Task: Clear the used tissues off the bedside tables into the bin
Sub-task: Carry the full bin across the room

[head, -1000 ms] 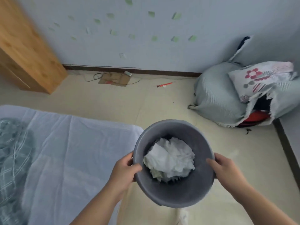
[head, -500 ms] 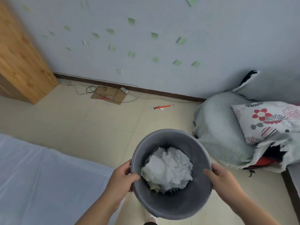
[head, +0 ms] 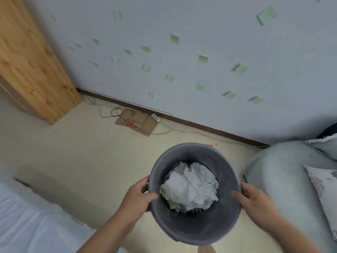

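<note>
1. The left hand grips the bin by its rim at nine o'clock, thumb hooked inside.
2. Crumpled tissues lie in the bin's middle. The load is probably light and soft, the bin stiff and smooth, so the rim is the safest hold.
3. The right hand clasps the rim at three o'clock, thumb inside.

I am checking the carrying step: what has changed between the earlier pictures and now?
The view has swung toward the wall: the bed slid to the lower left corner and the cushion pile to the right edge. Nothing was taken or let go. The left hand and right hand still grip the rim of the bin, with the tissues inside.
</note>
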The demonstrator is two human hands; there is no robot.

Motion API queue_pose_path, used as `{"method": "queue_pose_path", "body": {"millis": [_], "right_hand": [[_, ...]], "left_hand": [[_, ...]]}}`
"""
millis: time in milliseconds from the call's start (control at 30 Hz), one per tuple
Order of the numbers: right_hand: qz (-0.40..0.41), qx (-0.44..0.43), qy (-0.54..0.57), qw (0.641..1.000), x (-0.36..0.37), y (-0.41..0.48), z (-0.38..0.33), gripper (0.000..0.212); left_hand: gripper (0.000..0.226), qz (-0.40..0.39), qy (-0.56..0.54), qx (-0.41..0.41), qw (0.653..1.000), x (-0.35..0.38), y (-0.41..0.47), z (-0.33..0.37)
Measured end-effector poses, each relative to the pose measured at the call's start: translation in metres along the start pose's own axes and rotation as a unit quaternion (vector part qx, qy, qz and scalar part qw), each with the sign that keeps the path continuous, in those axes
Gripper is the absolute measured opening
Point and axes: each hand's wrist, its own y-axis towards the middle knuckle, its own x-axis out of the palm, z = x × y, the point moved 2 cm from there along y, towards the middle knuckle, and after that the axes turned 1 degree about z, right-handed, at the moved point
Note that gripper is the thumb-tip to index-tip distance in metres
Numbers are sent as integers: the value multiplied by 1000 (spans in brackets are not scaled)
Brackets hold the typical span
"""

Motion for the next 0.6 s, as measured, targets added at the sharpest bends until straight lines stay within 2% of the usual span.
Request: {"method": "queue_pose_path", "body": {"millis": [167,333,400,500,600], "right_hand": [[-40,-29,-35,998,11,148,-51,16],[-121,-84,-79,986,39,267,-162,17],[-164,-118,-99,974,63,301,-217,20],[-226,-167,-130,951,117,344,-293,34],[-275,-197,-164,927,190,382,-349,23]], "left_hand": [[63,48,-14,-22,998,-30,102,39],[60,152,-80,-29,985,-90,154,76],[59,203,-114,-33,972,-126,160,83],[58,271,-150,-27,951,-184,164,84],[60,332,-179,-33,926,-241,169,70]]}}
